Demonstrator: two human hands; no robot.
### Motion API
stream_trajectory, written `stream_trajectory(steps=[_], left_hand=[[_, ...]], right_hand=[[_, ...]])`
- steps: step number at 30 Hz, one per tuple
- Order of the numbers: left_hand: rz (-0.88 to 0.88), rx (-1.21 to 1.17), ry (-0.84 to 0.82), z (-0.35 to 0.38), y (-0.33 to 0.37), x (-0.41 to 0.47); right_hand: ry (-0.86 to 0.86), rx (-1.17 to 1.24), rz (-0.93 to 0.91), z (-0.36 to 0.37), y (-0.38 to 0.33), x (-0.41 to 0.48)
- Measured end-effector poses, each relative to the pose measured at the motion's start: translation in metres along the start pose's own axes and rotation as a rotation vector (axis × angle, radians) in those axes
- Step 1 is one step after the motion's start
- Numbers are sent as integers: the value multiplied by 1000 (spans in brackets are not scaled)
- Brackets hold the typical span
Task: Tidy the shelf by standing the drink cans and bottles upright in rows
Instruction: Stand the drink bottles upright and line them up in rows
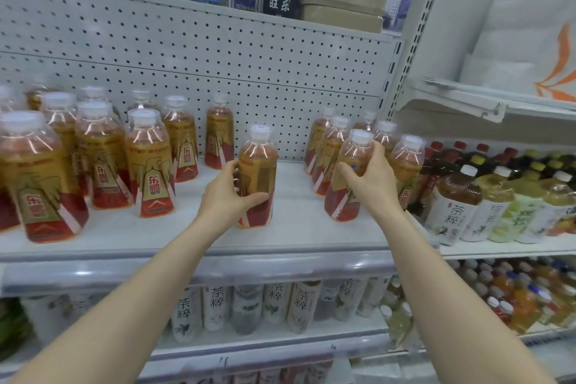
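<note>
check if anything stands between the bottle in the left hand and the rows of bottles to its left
Nothing visible does. The left hand grips a clear plastic bottle with a gold-and-red label, and the white shelf is bare up to the nearest row. A lone bottle stands farther back, by the pegboard.
</note>
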State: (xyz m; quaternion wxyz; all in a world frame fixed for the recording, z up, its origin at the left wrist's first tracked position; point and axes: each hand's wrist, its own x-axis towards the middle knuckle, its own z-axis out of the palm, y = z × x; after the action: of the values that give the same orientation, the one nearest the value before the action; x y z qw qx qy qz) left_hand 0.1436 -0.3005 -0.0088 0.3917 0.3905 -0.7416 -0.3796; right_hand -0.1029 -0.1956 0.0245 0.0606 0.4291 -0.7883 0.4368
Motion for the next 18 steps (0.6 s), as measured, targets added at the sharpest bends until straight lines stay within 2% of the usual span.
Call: stream_trajectory(steps=[2, 5, 6, 8, 10, 12, 15, 18], left_hand=[[8, 4, -1, -1, 0, -1], [40, -4, -20, -4, -3, -5], [54, -10, -24, -5, -6, -8], [81, 5, -20, -9, -16, -13], [83, 37, -14, -15, -26, -16], [52, 73, -26, -26, -34, -16], [36, 142, -27, -40, -41, -4], [7, 204, -21, -43, -42, 21]], right_hand=[[99, -108, -40, 2, -6, -4], [373, -186, -320, 11, -34, -20], [388, -155, -404, 17, -46, -27], [235, -34, -454, 38, -69, -45], [-33, 110, -365, 64, -87, -61], [-214, 223, -248, 85, -99, -69], [-242, 350, -156, 96, -103, -62], [-220, 322, -138, 94, -99, -51]])
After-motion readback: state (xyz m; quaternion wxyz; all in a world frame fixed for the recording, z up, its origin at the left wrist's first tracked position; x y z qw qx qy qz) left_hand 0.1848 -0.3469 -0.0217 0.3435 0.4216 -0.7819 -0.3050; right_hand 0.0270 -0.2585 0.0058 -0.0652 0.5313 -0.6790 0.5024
